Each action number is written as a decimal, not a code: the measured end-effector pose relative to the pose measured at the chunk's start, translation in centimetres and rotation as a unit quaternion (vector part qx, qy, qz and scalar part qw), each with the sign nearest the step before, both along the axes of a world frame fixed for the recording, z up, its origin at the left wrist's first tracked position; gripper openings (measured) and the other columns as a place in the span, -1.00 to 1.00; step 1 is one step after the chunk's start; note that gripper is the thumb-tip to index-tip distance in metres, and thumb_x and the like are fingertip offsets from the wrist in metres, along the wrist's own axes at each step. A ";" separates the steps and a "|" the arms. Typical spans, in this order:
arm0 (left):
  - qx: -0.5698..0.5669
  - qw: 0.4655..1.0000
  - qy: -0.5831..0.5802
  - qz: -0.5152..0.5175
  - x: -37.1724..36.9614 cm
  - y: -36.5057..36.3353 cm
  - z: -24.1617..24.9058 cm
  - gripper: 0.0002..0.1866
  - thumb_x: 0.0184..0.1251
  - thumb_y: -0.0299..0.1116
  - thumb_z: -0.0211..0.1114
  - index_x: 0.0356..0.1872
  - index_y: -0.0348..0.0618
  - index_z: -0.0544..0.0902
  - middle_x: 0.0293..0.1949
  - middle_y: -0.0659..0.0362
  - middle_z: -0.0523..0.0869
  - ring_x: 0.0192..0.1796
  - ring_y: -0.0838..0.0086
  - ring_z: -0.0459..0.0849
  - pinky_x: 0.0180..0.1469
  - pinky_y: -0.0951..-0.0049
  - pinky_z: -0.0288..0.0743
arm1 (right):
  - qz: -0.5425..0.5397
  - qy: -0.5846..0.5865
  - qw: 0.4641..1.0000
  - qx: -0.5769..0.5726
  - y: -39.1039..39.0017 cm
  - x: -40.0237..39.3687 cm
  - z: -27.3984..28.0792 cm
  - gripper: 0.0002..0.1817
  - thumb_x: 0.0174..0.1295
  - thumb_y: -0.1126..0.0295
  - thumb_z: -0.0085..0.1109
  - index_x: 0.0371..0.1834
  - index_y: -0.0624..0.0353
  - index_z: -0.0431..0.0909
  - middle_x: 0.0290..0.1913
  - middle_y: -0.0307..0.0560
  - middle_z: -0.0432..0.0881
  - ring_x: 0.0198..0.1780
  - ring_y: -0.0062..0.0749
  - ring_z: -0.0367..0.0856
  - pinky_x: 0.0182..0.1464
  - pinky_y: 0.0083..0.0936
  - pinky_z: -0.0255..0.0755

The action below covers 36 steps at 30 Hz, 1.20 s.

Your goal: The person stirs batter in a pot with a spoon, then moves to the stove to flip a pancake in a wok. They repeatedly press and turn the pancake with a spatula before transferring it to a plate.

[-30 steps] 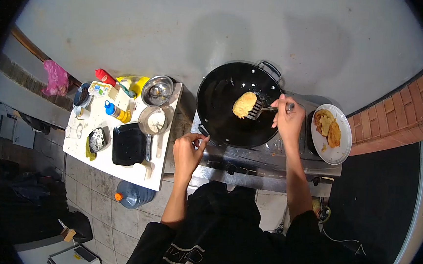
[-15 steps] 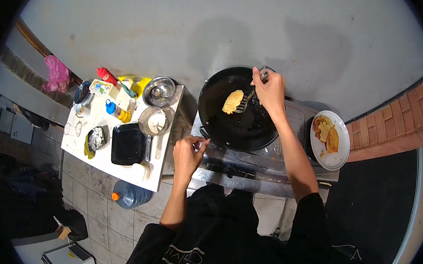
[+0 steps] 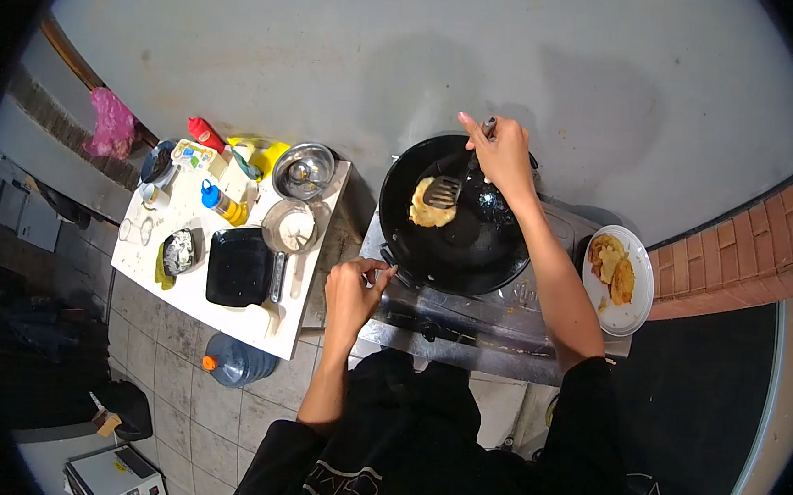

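Observation:
My right hand [image 3: 504, 156] is closed round the handle of a slotted spatula [image 3: 443, 193]. The spatula's head lies on top of a pale, flattened fritter [image 3: 428, 211] in a large black wok [image 3: 455, 261]. Oil glistens on the wok's inner wall to the right of the fritter. At the near left rim, my left hand [image 3: 354, 286] pinches the wok's small side handle with thumb and forefinger. To the right, a white oval plate [image 3: 627, 310] carries several browned fritters [image 3: 613, 267].
On the white table [image 3: 253, 329] at left stand a black square pan [image 3: 241, 267], a bowl of white flour [image 3: 289, 226], a metal bowl [image 3: 303, 171], an oil bottle [image 3: 225, 202] and a red squeeze bottle [image 3: 204, 133]. A water jug [image 3: 239, 362] lies on the floor. Brickwork [image 3: 736, 253] edges the right side.
The fritter, earlier beside the spatula's tip with its yellow side up, now lies under the spatula, paler and wetter on top. My left hand has stayed at the wok's handle.

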State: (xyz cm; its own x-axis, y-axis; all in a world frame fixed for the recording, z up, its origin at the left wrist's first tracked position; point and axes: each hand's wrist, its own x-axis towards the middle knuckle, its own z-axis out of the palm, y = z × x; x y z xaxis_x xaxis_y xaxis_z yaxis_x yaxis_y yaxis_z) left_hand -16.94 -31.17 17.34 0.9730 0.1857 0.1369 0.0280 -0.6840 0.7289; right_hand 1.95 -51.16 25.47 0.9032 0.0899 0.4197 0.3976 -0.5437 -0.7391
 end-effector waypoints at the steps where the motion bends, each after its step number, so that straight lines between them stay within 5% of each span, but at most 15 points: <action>1: -0.004 1.000 0.001 0.001 0.0 0.1 0.2 -0.81 0.07 -0.30 0.51 -0.39 -0.20 0.79 -0.65 0.06 0.59 -0.59 0.32 0.56 -0.45 0.31 0.38 | 0.000 0.028 0.999 0.021 -0.1 -0.1 0.1 -0.45 0.28 0.07 0.30 -0.67 0.34 0.48 -0.73 -0.12 0.54 -0.76 -0.60 0.42 -0.67 -0.54 0.23; 13: -0.033 0.999 -0.021 -0.003 0.3 0.6 0.5 -0.83 0.06 -0.35 0.51 -0.40 -0.24 0.78 -0.64 0.06 0.60 -0.59 0.35 0.55 -0.46 0.35 0.37 | -0.043 0.130 0.986 0.090 -4.7 -4.4 -4.0 -0.53 0.36 0.16 0.22 -0.61 0.30 0.47 -0.66 -0.14 0.56 -0.85 -0.63 0.32 -0.81 -0.59 0.07; 20: -0.036 0.999 -0.009 -0.012 0.5 0.3 0.8 -0.84 0.06 -0.38 0.51 -0.40 -0.26 0.78 -0.64 0.05 0.60 -0.59 0.35 0.56 -0.45 0.37 0.39 | -0.086 0.085 0.981 0.154 -7.4 -6.0 -9.0 -0.52 0.35 0.16 0.23 -0.66 0.25 0.49 -0.72 -0.21 0.52 -0.83 -0.66 0.28 -0.76 -0.59 0.07; 36: -0.033 0.999 -0.002 -0.033 0.9 -0.6 -0.3 -0.83 0.08 -0.33 0.50 -0.39 -0.21 0.77 -0.64 0.11 0.60 -0.63 0.31 0.55 -0.48 0.33 0.37 | -0.152 0.102 0.943 0.278 -6.9 -10.6 -9.6 -0.62 0.44 0.37 0.01 -0.57 0.27 0.53 -0.76 -0.25 0.44 -0.81 -0.67 0.31 -0.75 -0.59 0.09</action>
